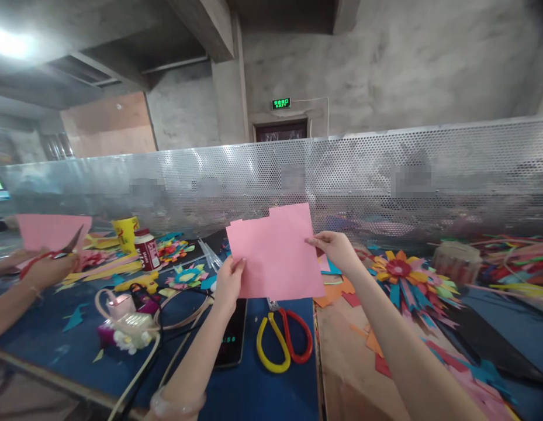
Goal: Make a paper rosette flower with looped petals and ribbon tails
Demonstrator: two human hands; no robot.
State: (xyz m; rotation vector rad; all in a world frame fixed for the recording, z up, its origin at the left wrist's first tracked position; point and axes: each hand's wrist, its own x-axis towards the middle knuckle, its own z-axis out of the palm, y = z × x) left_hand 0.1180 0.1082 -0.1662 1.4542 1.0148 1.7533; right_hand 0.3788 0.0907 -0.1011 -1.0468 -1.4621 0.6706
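I hold a pink sheet of paper (277, 254) up in front of me, above the blue table (262, 392). My left hand (228, 282) pinches its lower left edge. My right hand (336, 248) grips its right edge, fingers closed on the paper. The sheet's top edge has a stepped cut. Below it lie scissors with one yellow and one red handle (283, 340), beside a dark phone (232, 342).
Another person's hands (43, 266) at the left cut pink paper with red scissors. A glue bottle (147, 249), a yellow cup (124, 233), a glue gun (137, 282), cables and paper scraps litter the table. A paper flower (403, 275) lies right. A perforated metal screen (385, 169) stands behind.
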